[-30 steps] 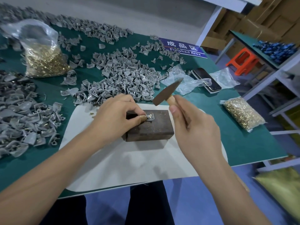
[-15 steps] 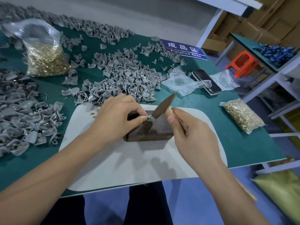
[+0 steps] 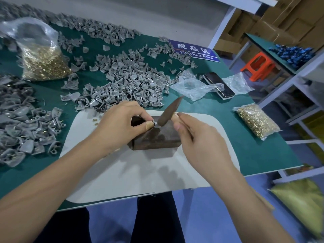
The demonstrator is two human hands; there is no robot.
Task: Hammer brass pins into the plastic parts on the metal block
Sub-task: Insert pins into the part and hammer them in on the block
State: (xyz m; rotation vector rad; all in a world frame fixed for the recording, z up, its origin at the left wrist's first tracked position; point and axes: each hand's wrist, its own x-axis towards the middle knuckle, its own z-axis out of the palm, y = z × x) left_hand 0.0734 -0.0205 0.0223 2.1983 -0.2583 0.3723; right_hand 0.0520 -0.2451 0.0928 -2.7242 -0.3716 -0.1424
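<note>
A dark metal block (image 3: 157,137) sits on a white mat (image 3: 140,172). My left hand (image 3: 121,125) pinches a small grey plastic part (image 3: 155,123) on the block's top. My right hand (image 3: 198,139) grips the wooden handle of a small hammer (image 3: 169,113), whose brown head points down and touches the part. The pin itself is too small to make out. A heap of grey plastic parts (image 3: 129,85) lies behind the block, and another heap (image 3: 22,123) lies at the left.
A large bag of brass pins (image 3: 42,62) stands at the back left, a smaller bag (image 3: 256,123) at the right. A phone (image 3: 219,85) and crumpled clear plastic (image 3: 191,86) lie behind the hammer. A blue sign (image 3: 194,51) is at the table's far edge.
The hammer head came down from its raised position above the block onto the plastic part. My left hand kept holding the part in place.
</note>
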